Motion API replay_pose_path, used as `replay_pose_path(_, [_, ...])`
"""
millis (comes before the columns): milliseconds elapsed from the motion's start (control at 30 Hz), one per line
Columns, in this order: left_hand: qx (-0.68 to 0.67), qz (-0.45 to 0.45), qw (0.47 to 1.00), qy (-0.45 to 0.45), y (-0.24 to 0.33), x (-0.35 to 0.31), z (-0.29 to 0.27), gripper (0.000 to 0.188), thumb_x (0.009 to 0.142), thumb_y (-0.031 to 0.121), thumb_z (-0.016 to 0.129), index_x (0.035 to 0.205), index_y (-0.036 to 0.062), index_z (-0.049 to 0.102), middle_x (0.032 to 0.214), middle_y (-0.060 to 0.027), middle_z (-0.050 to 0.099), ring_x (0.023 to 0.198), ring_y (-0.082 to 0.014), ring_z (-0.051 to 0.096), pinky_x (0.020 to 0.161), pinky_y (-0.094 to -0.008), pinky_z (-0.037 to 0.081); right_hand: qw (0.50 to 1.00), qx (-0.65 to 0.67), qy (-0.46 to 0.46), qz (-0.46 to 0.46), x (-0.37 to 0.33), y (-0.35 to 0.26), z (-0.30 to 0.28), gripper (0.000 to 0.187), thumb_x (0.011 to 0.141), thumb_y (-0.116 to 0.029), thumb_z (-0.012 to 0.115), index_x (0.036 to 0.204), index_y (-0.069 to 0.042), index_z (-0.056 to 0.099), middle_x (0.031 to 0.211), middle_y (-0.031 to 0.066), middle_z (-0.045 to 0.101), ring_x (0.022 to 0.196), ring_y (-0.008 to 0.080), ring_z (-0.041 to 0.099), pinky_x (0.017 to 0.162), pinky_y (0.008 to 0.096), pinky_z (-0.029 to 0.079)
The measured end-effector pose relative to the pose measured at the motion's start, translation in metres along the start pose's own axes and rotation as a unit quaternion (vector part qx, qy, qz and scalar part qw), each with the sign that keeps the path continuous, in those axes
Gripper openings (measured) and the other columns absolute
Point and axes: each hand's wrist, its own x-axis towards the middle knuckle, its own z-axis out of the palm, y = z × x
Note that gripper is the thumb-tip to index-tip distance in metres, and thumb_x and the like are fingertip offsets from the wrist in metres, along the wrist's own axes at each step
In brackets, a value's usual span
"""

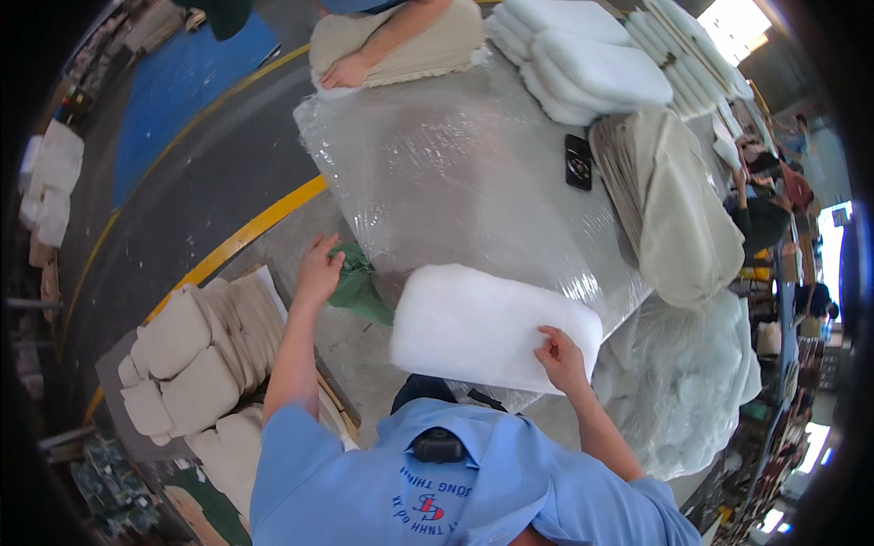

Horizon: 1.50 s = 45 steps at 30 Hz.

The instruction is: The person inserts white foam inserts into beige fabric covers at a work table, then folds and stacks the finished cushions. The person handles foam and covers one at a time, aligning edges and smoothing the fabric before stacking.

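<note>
A white padding slab (473, 318) with rounded corners lies at the near edge of the plastic-covered table, right in front of my body. My right hand (562, 359) rests on the slab's right part, its fingers slightly bent and apart, gripping nothing. Off the table's left side, my left hand (320, 271) is raised with its fingers spread, and nothing is in it. Just beside that hand hangs a green cloth or bag (358, 287), partly covered by the table corner. Whether the left fingers touch it, I cannot tell.
Clear film covers the table (473, 173). A phone (578, 162) and beige fabric covers (674, 209) lie right; white pads (583, 64) stand behind. A co-worker's hand (346, 71) presses beige fabric (410, 41). Beige pieces (196, 355) are stacked left, a plastic-wrapped bundle (678, 391) right.
</note>
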Motion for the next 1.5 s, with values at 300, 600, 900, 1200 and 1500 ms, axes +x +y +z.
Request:
replay_pose_path(300, [-0.180, 0.605, 0.773, 0.065, 0.314, -0.272, -0.121, 0.009, 0.096, 0.010, 0.063, 0.091, 0.0056, 0.068, 0.102, -0.0135, 0.074, 0.099, -0.0329, 0.073, 0.088, -0.0535, 0.059, 0.988, 0.128, -0.016, -0.082, -0.051, -0.003, -0.035, 0.038, 0.097, -0.008, 0.072, 0.134, -0.008, 0.067, 0.096, 0.0066, 0.069, 0.079, 0.0159, 0.065, 0.072, 0.0307, 0.054])
replay_pose_path(600, [-0.081, 0.690, 0.719, -0.023, 0.413, -0.420, -0.092, 0.017, 0.082, 0.017, 0.073, 0.095, 0.0114, 0.065, 0.100, -0.0086, 0.073, 0.091, -0.0320, 0.073, 0.086, -0.0555, 0.062, 0.992, 0.092, -0.038, -0.072, -0.167, 0.082, -0.092, 0.028, 0.097, -0.011, 0.073, 0.125, -0.007, 0.073, 0.093, 0.0057, 0.070, 0.075, 0.0165, 0.064, 0.072, 0.0316, 0.054])
replay_pose_path(900, [-0.259, 0.643, 0.667, -0.273, 0.428, -0.420, -0.097, 0.025, 0.094, 0.022, 0.074, 0.117, 0.0154, 0.067, 0.101, -0.0082, 0.072, 0.089, -0.0306, 0.074, 0.081, -0.0493, 0.060, 0.986, 0.168, -0.012, 0.017, -0.208, 0.156, -0.107, 0.027, 0.098, -0.011, 0.072, 0.123, -0.003, 0.073, 0.088, 0.0028, 0.070, 0.076, 0.0103, 0.062, 0.072, 0.0285, 0.053])
replay_pose_path(1200, [-0.289, 0.254, 0.922, 0.052, 0.298, -0.229, -0.006, 0.024, 0.107, 0.014, 0.059, 0.124, -0.0002, 0.068, 0.116, -0.0092, 0.073, 0.106, -0.0166, 0.066, 0.097, -0.0312, 0.049, 0.943, 0.285, 0.149, 0.083, -0.098, 0.144, -0.103, 0.043, 0.108, -0.030, 0.060, 0.143, -0.005, 0.061, 0.109, 0.0034, 0.069, 0.093, 0.0104, 0.061, 0.079, 0.0291, 0.053])
replay_pose_path(1500, [-0.120, -0.118, 0.986, -0.005, 0.104, -0.134, 0.104, 0.057, 0.113, 0.040, 0.047, 0.146, -0.0055, 0.058, 0.138, -0.0199, 0.067, 0.128, -0.0293, 0.063, 0.109, -0.0390, 0.046, 0.877, 0.408, 0.065, 0.243, -0.119, 0.135, -0.020, 0.079, 0.113, -0.058, 0.036, 0.158, 0.007, 0.042, 0.160, 0.0242, 0.049, 0.143, 0.0341, 0.052, 0.119, 0.0399, 0.038])
